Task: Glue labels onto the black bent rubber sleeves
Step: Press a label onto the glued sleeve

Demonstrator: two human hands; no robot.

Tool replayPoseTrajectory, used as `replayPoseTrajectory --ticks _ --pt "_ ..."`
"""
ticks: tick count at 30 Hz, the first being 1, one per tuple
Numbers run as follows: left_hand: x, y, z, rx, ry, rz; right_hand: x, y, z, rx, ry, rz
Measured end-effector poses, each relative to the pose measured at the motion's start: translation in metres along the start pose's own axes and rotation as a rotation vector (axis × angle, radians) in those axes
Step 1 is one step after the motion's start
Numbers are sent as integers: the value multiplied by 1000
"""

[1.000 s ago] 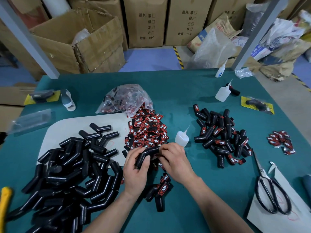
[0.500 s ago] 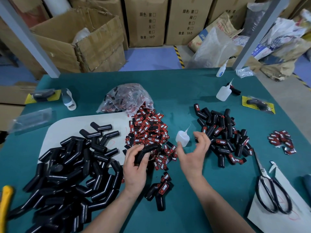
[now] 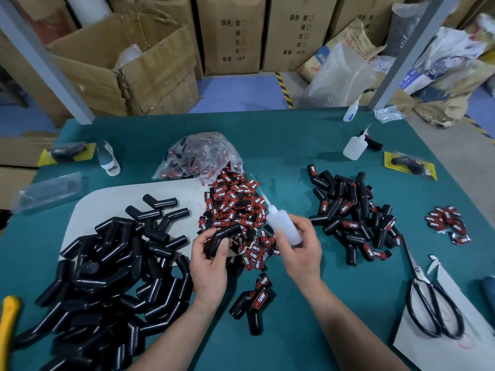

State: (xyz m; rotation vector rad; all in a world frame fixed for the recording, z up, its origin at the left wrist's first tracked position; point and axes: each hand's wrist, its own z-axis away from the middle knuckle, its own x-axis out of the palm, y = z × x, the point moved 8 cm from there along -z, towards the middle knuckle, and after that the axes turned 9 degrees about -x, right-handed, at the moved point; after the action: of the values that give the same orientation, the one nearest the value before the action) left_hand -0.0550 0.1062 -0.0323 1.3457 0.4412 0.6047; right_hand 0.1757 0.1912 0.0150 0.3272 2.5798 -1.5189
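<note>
My left hand (image 3: 210, 266) grips a black bent rubber sleeve (image 3: 223, 238) above the green table (image 3: 294, 162). My right hand (image 3: 301, 250) holds a small white glue bottle (image 3: 282, 223), its thin nozzle tilted up and to the left, over the heap of red-and-black labels (image 3: 235, 207). A big pile of bare black sleeves (image 3: 107, 277) lies to the left on a white board (image 3: 107, 199). Sleeves with labels on them are heaped at the right (image 3: 353, 215). Two more labelled sleeves (image 3: 254, 301) lie between my forearms.
A plastic bag of labels (image 3: 201, 156) sits behind the heap. Two more glue bottles (image 3: 355, 145) stand at the back right. A small cluster of labels (image 3: 447, 223) and scissors (image 3: 428, 298) on white paper lie at the right. Cardboard boxes (image 3: 128, 68) stand behind the table.
My right hand left the sleeve, reached right to the glue bottle standing by the labelled pile, picked it up and brought it back toward the sleeve in my left hand.
</note>
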Motion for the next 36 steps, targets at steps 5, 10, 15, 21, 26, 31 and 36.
replayPoseTrajectory --ticks 5,10,15,21,26,31,36 --pt "-1 -3 -3 -22 7 -20 -14 17 1 126 253 -300" --pt "-3 -9 -7 -62 3 -19 -19 13 12 37 270 -222" --pt "-3 -4 -5 -82 11 49 -19 -13 20 -135 258 -120" --pt "-2 5 -2 -49 29 27 -25 -37 20 -334 290 162" --pt "0 9 0 -37 30 28 -24 -44 18 -405 296 207" --pt "0 11 1 -22 31 17 -22 -46 18 -432 287 241" --pt "0 11 2 -30 37 14 -20 -49 18 -457 277 259"
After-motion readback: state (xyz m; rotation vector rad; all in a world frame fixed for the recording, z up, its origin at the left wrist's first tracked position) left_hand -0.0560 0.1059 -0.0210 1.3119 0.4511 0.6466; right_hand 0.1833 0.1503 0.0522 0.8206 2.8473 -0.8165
